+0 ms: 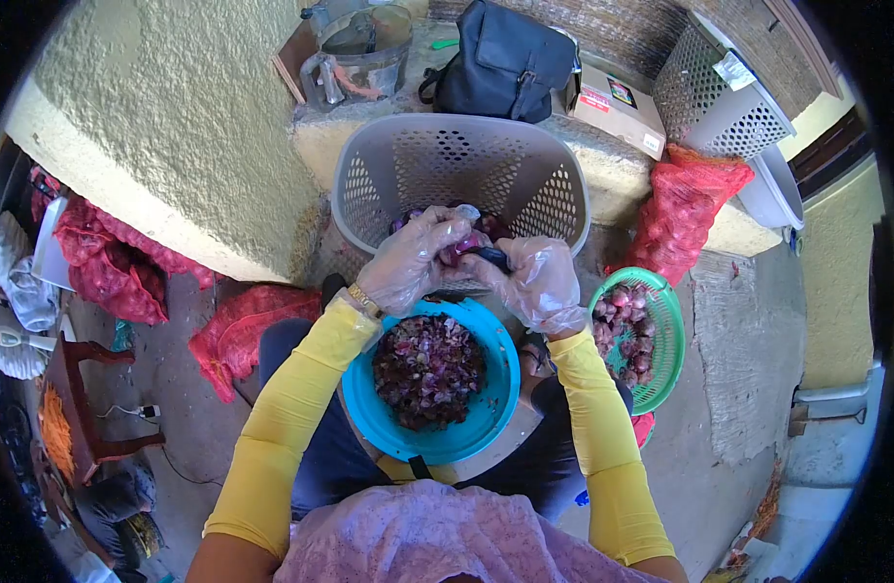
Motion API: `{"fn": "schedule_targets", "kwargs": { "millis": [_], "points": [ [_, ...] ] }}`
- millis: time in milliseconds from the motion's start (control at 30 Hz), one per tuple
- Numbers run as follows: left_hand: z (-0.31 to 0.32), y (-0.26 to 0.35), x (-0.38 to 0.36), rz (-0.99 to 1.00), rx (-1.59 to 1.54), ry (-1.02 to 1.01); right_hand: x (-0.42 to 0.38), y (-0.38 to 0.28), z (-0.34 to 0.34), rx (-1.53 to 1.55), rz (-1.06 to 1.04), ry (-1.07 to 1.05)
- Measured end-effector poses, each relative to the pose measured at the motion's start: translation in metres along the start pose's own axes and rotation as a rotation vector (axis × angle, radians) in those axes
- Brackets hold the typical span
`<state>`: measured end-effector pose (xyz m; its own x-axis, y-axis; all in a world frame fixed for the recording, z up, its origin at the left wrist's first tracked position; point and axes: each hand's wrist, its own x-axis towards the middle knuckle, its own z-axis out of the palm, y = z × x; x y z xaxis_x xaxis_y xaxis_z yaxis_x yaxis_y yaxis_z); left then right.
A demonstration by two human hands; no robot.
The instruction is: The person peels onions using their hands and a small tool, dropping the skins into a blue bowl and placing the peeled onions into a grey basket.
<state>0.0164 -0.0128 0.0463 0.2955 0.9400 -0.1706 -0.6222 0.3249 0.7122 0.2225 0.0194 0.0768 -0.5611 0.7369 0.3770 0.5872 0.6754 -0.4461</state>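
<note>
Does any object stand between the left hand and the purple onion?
Only the thin clear glove on the left hand; its fingers grip the purple onion directly, and nothing else visible separates them.

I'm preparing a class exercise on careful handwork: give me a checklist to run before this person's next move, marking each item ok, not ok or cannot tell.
1. Gloves worn: ok, on left hand and right hand.
2. Onion held: ok, in the left hand.
3. Dark object identified: cannot tell; the right hand partly covers it.
4. Blue basin upright: ok, onion skins inside.
5. Grey basket nearby: ok, just beyond the hands.
</note>
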Motion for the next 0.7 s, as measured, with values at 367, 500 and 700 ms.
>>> {"fn": "schedule_targets", "kwargs": {
  "millis": [367,500,700],
  "points": [
    [-0.002,-0.009,0.002,-0.014,0.048,0.139,-0.002,0.007,0.006,-0.143,-0.117,0.002],
    [-0.006,-0.009,0.010,0.038,0.020,0.162,-0.005,-0.009,0.007,-0.070,-0.183,-0.071],
    [-0.006,0.001,0.005,0.077,-0.059,0.129,-0.004,-0.009,-0.003,-0.062,-0.174,-0.253]
  ]
}}
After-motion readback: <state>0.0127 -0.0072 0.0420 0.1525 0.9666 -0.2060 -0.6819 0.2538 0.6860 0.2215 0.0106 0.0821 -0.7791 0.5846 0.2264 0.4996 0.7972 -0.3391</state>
